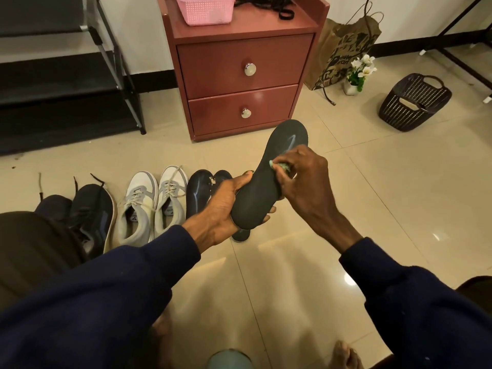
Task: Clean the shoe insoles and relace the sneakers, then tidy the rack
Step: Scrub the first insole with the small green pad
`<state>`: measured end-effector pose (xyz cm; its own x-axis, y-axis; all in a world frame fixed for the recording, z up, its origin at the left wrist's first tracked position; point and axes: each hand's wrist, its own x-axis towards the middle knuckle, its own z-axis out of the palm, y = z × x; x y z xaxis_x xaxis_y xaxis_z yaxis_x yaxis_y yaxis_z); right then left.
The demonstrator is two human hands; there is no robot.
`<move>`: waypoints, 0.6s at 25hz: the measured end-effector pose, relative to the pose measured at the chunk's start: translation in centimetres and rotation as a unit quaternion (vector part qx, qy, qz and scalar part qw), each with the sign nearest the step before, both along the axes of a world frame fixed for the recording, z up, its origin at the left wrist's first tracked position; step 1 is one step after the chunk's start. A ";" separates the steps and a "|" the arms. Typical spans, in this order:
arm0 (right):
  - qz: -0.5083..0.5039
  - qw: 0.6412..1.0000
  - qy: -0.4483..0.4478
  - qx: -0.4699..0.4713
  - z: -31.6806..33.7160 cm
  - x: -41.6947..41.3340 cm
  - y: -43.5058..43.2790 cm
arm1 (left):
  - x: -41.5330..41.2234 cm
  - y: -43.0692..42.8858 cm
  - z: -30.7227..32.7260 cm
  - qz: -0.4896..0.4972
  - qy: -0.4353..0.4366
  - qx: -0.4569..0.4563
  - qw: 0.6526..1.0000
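Above the floor point(292, 262), near the cabinet point(239, 75), the insole point(269, 179) runs near-to-far, toe tilted right; left hand point(223, 209) grips its near heel; right hand point(306, 177) pinches a cloth point(282, 166) against the middle; the toe, beyond, likely comes next

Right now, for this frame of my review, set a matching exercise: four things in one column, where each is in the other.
Things:
1 insole
2 cloth
3 pink basket
4 white sneakers

Places:
A on the cabinet
B in the left hand
C on the floor
D in the right hand

Pairs: 1-B, 2-D, 3-A, 4-C
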<state>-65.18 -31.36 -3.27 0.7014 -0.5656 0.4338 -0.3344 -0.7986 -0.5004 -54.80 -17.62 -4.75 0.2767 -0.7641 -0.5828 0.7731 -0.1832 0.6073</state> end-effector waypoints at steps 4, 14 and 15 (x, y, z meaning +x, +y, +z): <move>0.172 0.983 0.065 0.027 -0.9 -0.9 6.2 | 0.6 0.5 -0.9 0.026 0.028 0.011 0.999; 0.231 0.969 0.092 0.008 -0.4 -1.5 6.6 | 1.2 0.4 -1.1 0.029 0.040 0.003 0.999; 0.253 0.961 0.108 0.001 0.0 -1.4 5.9 | 1.1 0.4 -1.1 0.028 0.041 0.002 0.999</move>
